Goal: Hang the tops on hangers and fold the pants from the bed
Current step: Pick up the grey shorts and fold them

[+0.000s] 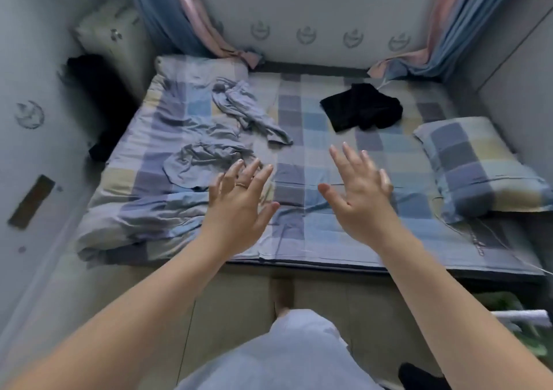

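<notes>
Head view, crumpled garment [203,163] (grey), checked bed [329,219]

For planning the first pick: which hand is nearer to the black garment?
Right. The right hand hovers below the black garment in the view, apart from it; the left hand is farther, off to its left by the grey garment.

dim, soft, blurred; wide-angle edges bend.

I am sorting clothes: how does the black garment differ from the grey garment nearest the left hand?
The black garment is black, the grey garment pale grey. The black garment lies far right on the bed, the grey garment left and nearer. The black garment lies flatter; the grey garment is more crumpled. Both lie unfolded.
</notes>
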The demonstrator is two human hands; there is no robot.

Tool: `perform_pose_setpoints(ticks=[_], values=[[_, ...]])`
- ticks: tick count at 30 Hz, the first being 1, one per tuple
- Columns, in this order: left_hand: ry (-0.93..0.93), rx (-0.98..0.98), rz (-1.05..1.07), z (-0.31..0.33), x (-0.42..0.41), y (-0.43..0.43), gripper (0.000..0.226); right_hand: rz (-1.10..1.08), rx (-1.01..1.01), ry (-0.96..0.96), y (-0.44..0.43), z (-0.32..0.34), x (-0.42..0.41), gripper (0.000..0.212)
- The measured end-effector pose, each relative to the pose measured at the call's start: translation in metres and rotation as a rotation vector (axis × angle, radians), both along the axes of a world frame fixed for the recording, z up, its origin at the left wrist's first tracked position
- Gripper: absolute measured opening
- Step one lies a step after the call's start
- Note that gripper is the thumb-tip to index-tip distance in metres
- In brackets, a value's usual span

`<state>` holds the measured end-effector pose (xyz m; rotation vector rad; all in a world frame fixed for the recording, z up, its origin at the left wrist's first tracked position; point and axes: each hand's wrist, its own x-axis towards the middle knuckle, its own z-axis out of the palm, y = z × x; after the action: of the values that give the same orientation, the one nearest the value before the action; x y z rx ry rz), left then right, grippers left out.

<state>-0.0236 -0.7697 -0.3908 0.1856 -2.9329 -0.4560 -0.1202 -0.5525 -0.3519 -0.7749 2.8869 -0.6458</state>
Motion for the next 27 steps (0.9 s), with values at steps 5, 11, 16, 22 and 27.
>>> perform_pose_setpoints(ticks=[5, 11, 16, 22, 27], values=[[-0.218, 0.066, 0.118, -0.053, -0.034, -0.022, 0.065, 0.065, 0.032, -0.163, -0.037, -0.044, -0.068, 0.064], [-0.387, 0.125, 0.296, -0.089, -0.077, -0.064, 0.064, 0.141, 0.090, -0.340, -0.080, -0.099, -0.140, 0.063], [-0.489, 0.195, 0.397, -0.120, -0.104, -0.101, 0.062, 0.217, 0.144, -0.431, -0.132, -0.141, -0.177, 0.064], [-0.660, 0.193, 0.450, -0.198, -0.123, -0.163, 0.062, 0.259, 0.224, -0.540, -0.200, -0.218, -0.191, 0.063], [-0.828, 0.149, 0.359, -0.280, -0.115, -0.231, 0.057, 0.201, 0.283, -0.706, -0.257, -0.293, -0.182, 0.063]])
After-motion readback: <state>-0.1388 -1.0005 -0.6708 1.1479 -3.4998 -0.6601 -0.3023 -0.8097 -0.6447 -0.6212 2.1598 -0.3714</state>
